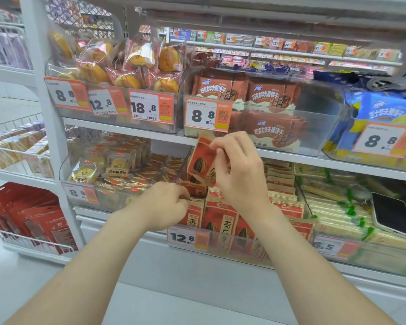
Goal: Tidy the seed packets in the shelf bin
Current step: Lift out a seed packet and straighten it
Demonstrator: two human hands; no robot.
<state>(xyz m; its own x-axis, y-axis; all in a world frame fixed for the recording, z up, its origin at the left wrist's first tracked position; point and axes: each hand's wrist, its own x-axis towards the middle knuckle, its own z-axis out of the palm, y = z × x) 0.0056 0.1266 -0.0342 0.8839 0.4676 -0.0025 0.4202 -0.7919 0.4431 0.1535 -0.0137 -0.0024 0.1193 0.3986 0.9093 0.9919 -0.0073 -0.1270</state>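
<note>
Red-and-tan seed packet is hanging tilted above the clear shelf bin, clear of the rows. Right grip is pinching its upper right edge, fingers curled. Left grip is pinching the top of a standing packet at the bin's front left corner. Other seed packets are standing upright in rows inside the bin. Price tag reading 12.8 is sitting on the bin's front wall. Phone is lying on goods in the neighbouring bin, right.

red-and-tan seed packets, orange-and-white price tag
</note>
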